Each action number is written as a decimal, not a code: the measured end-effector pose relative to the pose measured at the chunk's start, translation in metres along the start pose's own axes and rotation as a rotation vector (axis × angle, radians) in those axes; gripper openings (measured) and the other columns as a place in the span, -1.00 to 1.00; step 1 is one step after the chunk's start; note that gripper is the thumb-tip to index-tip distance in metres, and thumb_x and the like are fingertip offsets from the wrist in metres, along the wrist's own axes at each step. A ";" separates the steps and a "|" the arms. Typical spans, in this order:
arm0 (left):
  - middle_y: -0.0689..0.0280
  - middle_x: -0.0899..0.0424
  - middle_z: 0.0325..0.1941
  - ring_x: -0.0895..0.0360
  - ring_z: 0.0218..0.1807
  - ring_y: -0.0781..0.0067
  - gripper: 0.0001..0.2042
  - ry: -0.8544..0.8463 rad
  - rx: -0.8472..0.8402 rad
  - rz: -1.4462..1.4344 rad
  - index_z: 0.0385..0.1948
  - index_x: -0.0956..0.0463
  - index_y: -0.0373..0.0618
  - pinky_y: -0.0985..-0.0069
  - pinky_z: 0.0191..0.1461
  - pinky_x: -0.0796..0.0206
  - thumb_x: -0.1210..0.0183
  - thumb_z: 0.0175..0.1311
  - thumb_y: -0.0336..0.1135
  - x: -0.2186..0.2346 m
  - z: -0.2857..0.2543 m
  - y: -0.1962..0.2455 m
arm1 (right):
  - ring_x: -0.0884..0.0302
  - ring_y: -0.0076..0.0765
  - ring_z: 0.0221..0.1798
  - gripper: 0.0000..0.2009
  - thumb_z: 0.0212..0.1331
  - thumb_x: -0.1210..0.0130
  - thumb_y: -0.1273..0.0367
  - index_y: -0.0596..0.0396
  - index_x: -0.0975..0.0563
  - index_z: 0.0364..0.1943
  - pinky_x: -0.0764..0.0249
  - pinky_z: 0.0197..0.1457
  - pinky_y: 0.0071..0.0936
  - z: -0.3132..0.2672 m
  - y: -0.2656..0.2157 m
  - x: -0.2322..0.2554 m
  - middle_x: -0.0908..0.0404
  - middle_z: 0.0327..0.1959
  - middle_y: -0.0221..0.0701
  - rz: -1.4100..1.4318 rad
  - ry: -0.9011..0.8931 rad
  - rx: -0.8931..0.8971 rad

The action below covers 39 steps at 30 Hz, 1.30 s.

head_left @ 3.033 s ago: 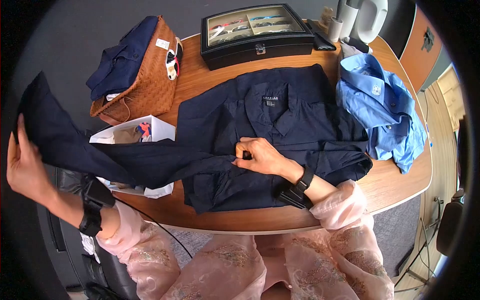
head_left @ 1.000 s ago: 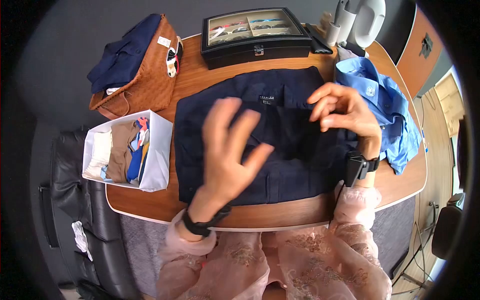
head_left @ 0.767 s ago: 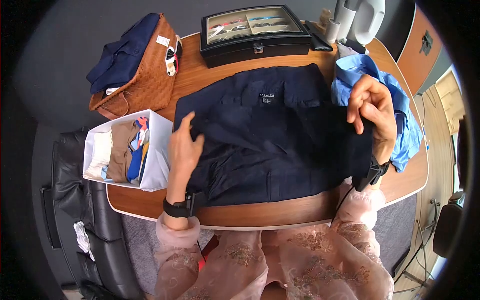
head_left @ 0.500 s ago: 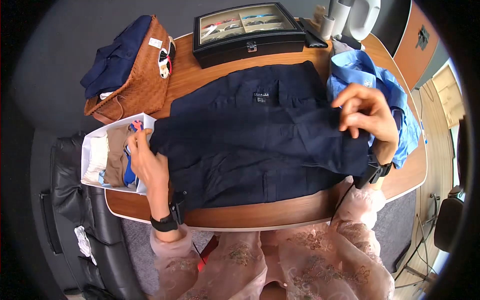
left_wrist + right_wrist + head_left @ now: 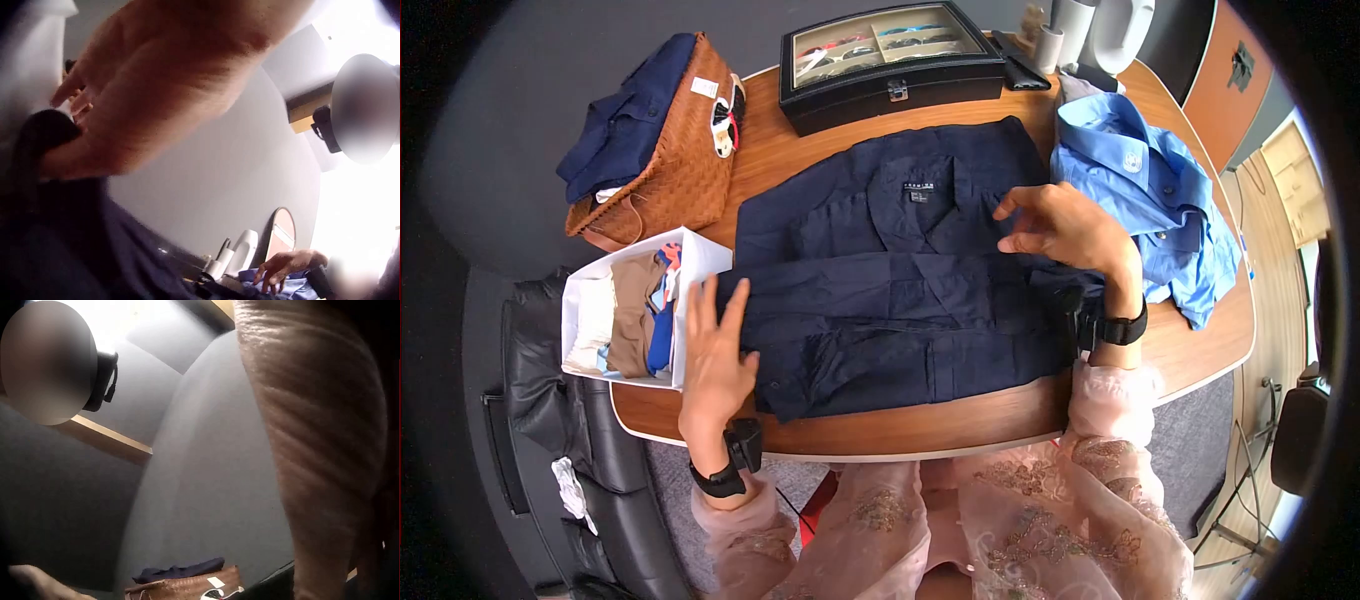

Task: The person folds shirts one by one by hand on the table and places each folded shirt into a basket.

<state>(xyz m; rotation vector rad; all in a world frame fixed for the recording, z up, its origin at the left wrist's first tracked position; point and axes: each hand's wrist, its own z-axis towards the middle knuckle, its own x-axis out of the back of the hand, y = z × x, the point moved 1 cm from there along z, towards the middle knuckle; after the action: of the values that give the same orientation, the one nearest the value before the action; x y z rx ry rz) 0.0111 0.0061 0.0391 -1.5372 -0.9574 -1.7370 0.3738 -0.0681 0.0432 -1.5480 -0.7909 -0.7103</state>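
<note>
A navy shirt (image 5: 870,300) lies flat on the wooden table (image 5: 880,425), its collar and printed label at the far side. Part of it is folded over in a wide band across the middle. My left hand (image 5: 715,365) is at the shirt's left edge beside the white box, its fingers spread and nothing in them. Over the shirt's right side, my right hand (image 5: 1065,230) hovers with bent, loosely parted fingers and holds nothing. The left wrist view shows the underside of my left hand (image 5: 150,94) close up, with dark cloth below it.
The white box (image 5: 705,258) at the left holds folded clothes. Behind it stands a woven basket (image 5: 700,170) with navy clothing. A black glasses case (image 5: 897,92) sits at the back, and a light-blue shirt (image 5: 1175,240) lies bunched at the right.
The navy sleeve, stretched out leftward by my left hand earlier, now lies folded across the shirt. Both hands have let go of the cloth; the right has moved inward from the right edge.
</note>
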 end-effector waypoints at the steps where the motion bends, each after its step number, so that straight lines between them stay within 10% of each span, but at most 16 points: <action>1: 0.00 -0.08 0.34 0.01 0.36 -0.07 -0.35 -0.010 -0.083 -0.077 0.16 -0.29 -0.12 0.26 0.39 0.10 -0.25 -0.11 -0.54 -0.001 0.002 0.003 | -0.60 -0.13 -0.36 -0.62 -0.14 -0.31 0.26 0.17 -0.55 -0.22 -0.48 -0.24 -0.36 0.002 -0.002 -0.002 -0.62 -0.45 -0.17 -0.020 0.022 0.027; 6: -0.03 -0.18 0.29 -0.03 0.35 -0.07 -0.44 0.033 -0.242 -0.167 0.19 -0.25 -0.09 0.15 0.36 0.09 -0.16 0.14 -0.17 -0.037 0.024 0.011 | -0.51 -0.11 -0.12 -0.56 -0.14 -0.29 0.19 0.07 -0.53 -0.13 -0.39 0.00 -0.29 0.013 0.000 -0.028 -0.61 -0.27 -0.22 -0.086 -0.031 0.094; 12: -0.05 -0.25 0.26 -0.11 0.33 -0.05 -0.34 -0.227 0.069 0.039 0.25 -0.18 0.00 -0.12 0.32 0.15 -0.01 0.17 0.15 -0.067 0.029 0.002 | -0.49 -0.08 -0.03 -0.50 -0.20 -0.34 0.24 0.08 -0.51 -0.08 -0.37 0.06 -0.30 0.019 -0.004 -0.047 -0.60 -0.19 -0.23 -0.159 -0.113 0.064; 17: -0.10 -0.51 -0.05 -0.44 0.02 -0.03 -0.53 0.125 -0.114 0.029 -0.12 -0.48 -0.38 0.21 0.13 -0.24 -0.04 0.23 -0.05 -0.057 0.046 0.001 | -0.56 -0.13 -0.23 -0.60 -0.24 -0.35 0.28 0.08 -0.55 -0.23 -0.42 -0.16 -0.34 0.034 0.005 -0.064 -0.61 -0.40 -0.32 -0.236 -0.136 0.072; 22: -0.06 -0.59 -0.29 -0.53 -0.19 -0.05 -0.59 0.181 -0.143 -0.075 -0.33 -0.52 -0.38 0.22 -0.06 -0.35 -0.06 0.21 -0.07 -0.061 0.084 0.007 | -0.55 -0.11 -0.29 -0.78 -0.17 -0.30 0.37 0.13 -0.53 -0.41 -0.41 -0.22 -0.32 0.034 0.006 -0.063 -0.58 -0.47 -0.28 -0.224 -0.085 0.199; 24: -0.05 -0.60 -0.39 -0.55 -0.25 -0.06 -0.66 -0.059 0.081 -0.010 -0.47 -0.52 -0.34 0.21 -0.16 -0.39 -0.13 0.15 -0.13 -0.065 0.100 0.007 | -0.54 -0.11 -0.33 -0.80 -0.14 -0.28 0.39 0.14 -0.52 -0.42 -0.40 -0.25 -0.33 0.031 0.002 -0.057 -0.57 -0.49 -0.27 -0.153 -0.100 0.220; 39: -0.05 -0.56 -0.46 -0.53 -0.31 -0.05 -0.94 0.191 -0.057 -0.129 -0.51 -0.49 -0.30 0.24 -0.23 -0.34 -0.04 0.03 -0.55 -0.055 0.123 -0.048 | -0.54 -0.41 -0.46 -0.83 -0.19 -0.30 0.46 0.18 -0.57 -0.46 -0.39 -0.37 -0.50 -0.001 0.029 0.002 -0.60 -0.55 -0.35 0.015 -0.073 -0.037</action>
<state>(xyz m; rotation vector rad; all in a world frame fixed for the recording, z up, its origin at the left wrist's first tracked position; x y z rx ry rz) 0.0443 0.1347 -0.0142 -1.3402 -0.9343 -1.9773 0.3985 -0.0711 0.0282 -1.6188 -0.8240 -0.6638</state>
